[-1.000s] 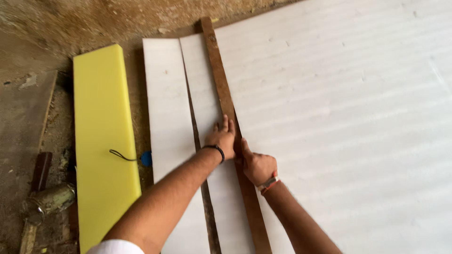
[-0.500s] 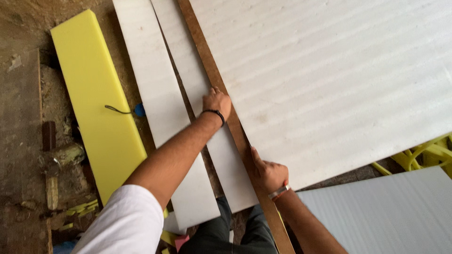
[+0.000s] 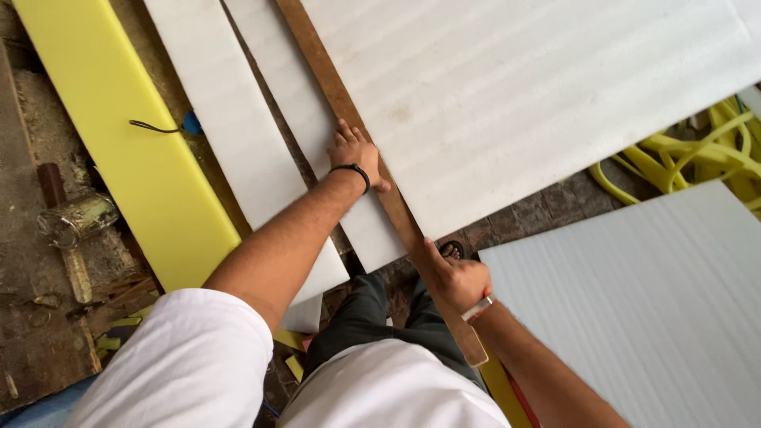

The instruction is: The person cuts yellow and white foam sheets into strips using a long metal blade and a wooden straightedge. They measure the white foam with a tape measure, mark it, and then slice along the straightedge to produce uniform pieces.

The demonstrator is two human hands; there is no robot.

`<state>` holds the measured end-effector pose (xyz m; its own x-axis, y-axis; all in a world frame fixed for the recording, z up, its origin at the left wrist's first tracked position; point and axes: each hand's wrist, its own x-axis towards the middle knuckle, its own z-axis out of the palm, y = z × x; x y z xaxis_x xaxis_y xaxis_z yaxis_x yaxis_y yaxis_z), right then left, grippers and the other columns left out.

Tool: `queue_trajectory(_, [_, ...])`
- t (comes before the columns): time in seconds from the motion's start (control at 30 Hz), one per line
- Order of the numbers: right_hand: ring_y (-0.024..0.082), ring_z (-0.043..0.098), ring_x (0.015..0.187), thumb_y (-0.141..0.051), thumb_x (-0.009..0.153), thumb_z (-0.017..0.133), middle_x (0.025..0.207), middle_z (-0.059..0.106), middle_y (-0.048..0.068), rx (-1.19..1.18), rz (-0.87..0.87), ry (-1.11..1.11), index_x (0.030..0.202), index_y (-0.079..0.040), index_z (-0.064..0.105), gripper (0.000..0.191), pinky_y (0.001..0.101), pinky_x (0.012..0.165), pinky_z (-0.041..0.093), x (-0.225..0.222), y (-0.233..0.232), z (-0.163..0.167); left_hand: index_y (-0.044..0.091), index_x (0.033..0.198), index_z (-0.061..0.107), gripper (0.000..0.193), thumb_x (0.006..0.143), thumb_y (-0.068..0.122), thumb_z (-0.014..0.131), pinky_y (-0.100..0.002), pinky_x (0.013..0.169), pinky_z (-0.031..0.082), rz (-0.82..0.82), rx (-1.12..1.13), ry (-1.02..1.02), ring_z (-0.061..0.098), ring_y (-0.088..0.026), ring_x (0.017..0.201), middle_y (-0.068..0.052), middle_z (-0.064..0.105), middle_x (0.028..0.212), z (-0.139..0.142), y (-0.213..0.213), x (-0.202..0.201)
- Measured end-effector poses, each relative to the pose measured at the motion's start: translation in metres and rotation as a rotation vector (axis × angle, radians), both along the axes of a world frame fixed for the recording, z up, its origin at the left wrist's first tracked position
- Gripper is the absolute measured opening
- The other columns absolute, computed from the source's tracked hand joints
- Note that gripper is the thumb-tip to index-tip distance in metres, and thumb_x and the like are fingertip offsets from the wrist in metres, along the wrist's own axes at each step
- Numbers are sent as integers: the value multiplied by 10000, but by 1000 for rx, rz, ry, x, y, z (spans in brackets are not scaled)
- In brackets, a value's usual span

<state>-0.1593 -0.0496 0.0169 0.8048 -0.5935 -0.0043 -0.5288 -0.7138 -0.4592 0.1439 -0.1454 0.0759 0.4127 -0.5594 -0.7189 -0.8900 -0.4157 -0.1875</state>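
The left hand (image 3: 354,152) presses flat, fingers spread, on a long brown wooden straightedge (image 3: 349,111) that runs from eleven o'clock to five o'clock across the big white foam sheet (image 3: 515,103); the right hand (image 3: 458,281) is closed around the straightedge's near end; the hands are well apart; one narrow white strip (image 3: 230,135) already lies cut off at nine o'clock beside a yellow foam slab (image 3: 119,158); the next strip looks only lined up, not yet parted

One head-worn view looks steeply down from close above the person's own shoulders, tilted so the floor runs diagonally. The arms rise from the bottom edge to mid-frame; white sheets (image 3: 539,103) fill the upper right.
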Motion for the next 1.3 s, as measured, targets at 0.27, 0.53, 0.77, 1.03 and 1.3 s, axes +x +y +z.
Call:
queue_trajectory(0.27, [136, 640, 438, -47, 822, 661, 608, 720, -6, 22, 26, 64, 1403, -110, 602, 587, 328, 411, 527, -151, 90, 13, -33, 1590, 225, 1345, 654, 680, 877, -517, 1197, 385, -16, -15, -27, 145, -433, 1580, -326, -33, 1687, -10, 6, -3])
queue_trajectory(0.53, [180, 665, 505, -173, 880, 648, 647, 723, -24, 126, -92, 203, 1463, -244, 544, 597, 355, 490, 551, -138, 84, 20, -55, 1604, 9, 1503, 628, 698, 868, -405, 1143, 438, 36, -69, -25, 130, -402, 1557, -335, -75, 1657, -11, 12, -7])
queue_trajectory(0.77, [306, 726, 689, -365, 1023, 576, 795, 761, 69, 237, -723, 300, 1287, -187, 611, 321, 447, 626, 569, -156, 88, 35, 15, 1627, 65, 1374, 698, 670, 836, -495, 1209, 323, 112, -327, 42, 170, -356, 1549, -220, 7, 1691, -23, 41, -3])
queue_trajectory(1.03, [202, 547, 700, -154, 1040, 637, 817, 614, 77, 1110, -670, -516, 1078, -13, 665, 148, 380, 629, 458, -28, 20, -21, 77, 1604, 197, 993, 868, 359, 800, -508, 1236, 244, 614, -694, 189, 139, -399, 1553, -273, 82, 1665, -65, 142, -29])
queue_trajectory(1.3, [99, 457, 608, -122, 999, 657, 704, 506, -1, 1212, -803, -608, 934, 8, 643, 145, 283, 534, 366, 40, -5, -34, 29, 1489, 346, 880, 791, 265, 827, -435, 1084, 504, 1339, -982, 420, 549, -334, 1311, -232, 462, 1492, -33, 123, -18])
